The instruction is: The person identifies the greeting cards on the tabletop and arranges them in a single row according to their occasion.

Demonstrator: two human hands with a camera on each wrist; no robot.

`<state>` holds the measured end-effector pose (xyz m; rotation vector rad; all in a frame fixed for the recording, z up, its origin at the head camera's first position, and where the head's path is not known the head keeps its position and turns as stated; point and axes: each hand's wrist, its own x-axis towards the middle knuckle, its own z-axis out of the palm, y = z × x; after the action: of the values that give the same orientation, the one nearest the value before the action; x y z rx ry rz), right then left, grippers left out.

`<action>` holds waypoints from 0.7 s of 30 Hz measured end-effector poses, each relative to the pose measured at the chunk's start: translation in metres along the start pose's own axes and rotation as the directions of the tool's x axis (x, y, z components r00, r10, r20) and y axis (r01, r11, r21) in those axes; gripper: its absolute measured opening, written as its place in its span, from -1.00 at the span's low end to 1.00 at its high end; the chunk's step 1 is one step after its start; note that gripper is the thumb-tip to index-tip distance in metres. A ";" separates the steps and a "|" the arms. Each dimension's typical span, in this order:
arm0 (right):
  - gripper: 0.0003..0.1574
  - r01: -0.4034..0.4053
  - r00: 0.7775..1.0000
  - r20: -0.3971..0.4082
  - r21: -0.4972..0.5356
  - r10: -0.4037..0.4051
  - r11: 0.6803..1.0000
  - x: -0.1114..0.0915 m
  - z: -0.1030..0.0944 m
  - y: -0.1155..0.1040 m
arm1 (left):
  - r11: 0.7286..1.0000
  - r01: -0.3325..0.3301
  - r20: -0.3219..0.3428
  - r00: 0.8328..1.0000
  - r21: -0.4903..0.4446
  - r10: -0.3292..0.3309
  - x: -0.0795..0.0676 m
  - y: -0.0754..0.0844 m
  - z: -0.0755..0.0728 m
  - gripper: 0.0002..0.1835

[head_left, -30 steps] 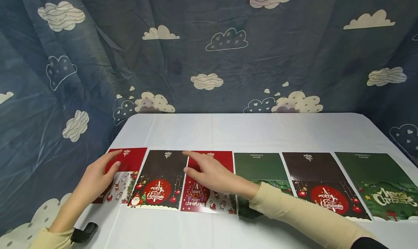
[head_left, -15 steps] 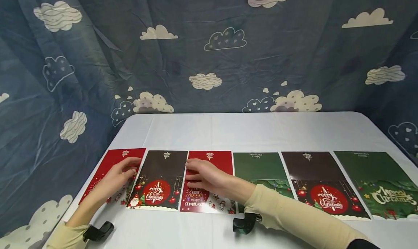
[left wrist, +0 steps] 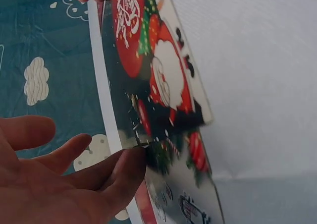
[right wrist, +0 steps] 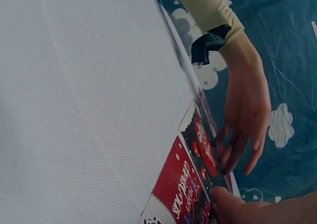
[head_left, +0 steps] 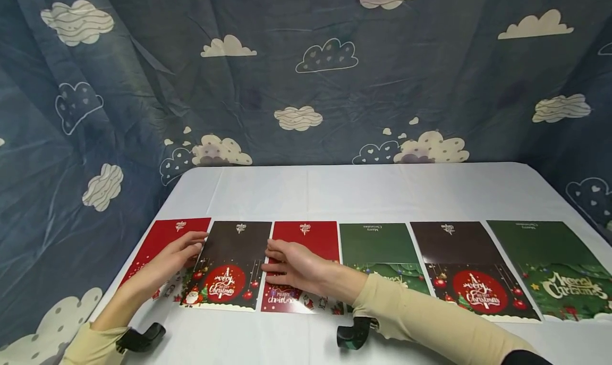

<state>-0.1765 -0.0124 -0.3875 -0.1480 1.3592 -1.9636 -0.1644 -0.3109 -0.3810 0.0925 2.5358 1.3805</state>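
Note:
A dark brown Christmas card (head_left: 231, 248) with a round red emblem lies second from the left, between both hands. At its left edge, my left hand (head_left: 174, 256) pinches it between fingertips. In the left wrist view, the near corner of that card (left wrist: 168, 75) overlaps the leftmost red card (head_left: 164, 235), which the left hand partly covers. My right hand (head_left: 301, 266) reaches across the third, red card (head_left: 311, 237), its fingers extended to the brown card's right edge. In the right wrist view, its thumb (right wrist: 225, 199) overlaps the brown card's edge.
Three more cards lie in the row to the right: a green one (head_left: 375, 243), a brown one (head_left: 454, 243) and another green one (head_left: 530, 243). All sit on a white-covered table (head_left: 311, 189). A blue cloud-print curtain (head_left: 268, 94) stands behind.
Both hands have come down from above the cards to the brown card's side edges, fingers drawing in. The brown card has shifted slightly left, closer to the leftmost red card.

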 end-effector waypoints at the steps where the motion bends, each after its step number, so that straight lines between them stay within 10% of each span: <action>1: -0.17 0.001 1.000 0.000 -0.002 -0.001 1.000 0.000 0.000 0.000 | 1.000 0.007 0.001 1.000 -0.004 -0.007 0.000 0.000 0.000 -0.49; 21: -0.15 0.006 1.000 0.026 -0.078 -0.004 0.997 -0.003 -0.003 0.001 | 0.995 0.061 0.084 0.995 -0.077 -0.054 -0.002 0.010 -0.001 -0.43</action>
<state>-0.1753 -0.0084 -0.3889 -0.2130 1.4206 -1.9069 -0.1630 -0.3063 -0.3714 0.0596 2.3947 1.4237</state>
